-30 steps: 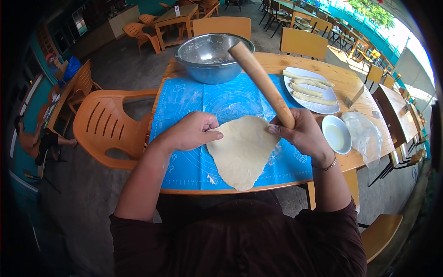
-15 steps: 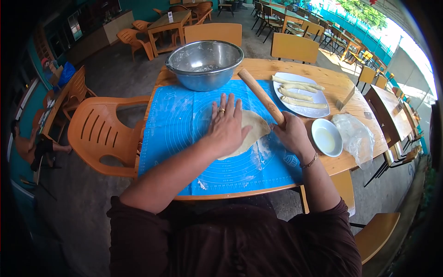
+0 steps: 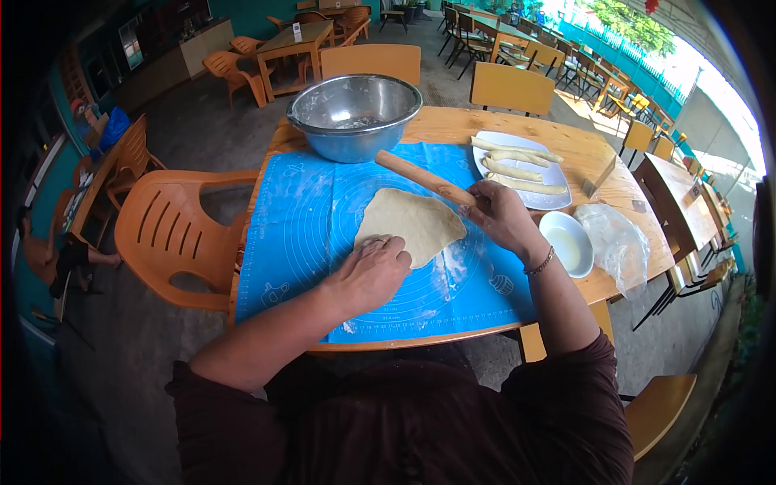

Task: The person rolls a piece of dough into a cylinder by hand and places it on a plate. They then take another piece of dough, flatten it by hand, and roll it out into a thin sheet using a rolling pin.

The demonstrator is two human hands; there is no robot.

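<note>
A flattened sheet of dough (image 3: 416,222), irregular in outline, lies on the blue silicone baking mat (image 3: 283,234). My left hand (image 3: 376,271) is at its near left edge, fingers curled together on the dough; the fingertips are partly hidden. In my right hand (image 3: 505,217) is one end of a wooden rolling pin (image 3: 424,178), which slants up and left above the far edge of the dough. White flour smudges mark the mat around the sheet.
A steel mixing bowl (image 3: 356,137) stands at the back left. To the right are a white plate (image 3: 558,198) with several rolled dough strips (image 3: 517,170), a small white bowl (image 3: 570,242) and a clear plastic bag (image 3: 610,242). An orange chair (image 3: 174,230) adjoins the table's left side.
My left hand has moved from lying flat across the dough to its near left edge, with fingers now curled. The rolling pin has tipped lower and swung left in my right hand.
</note>
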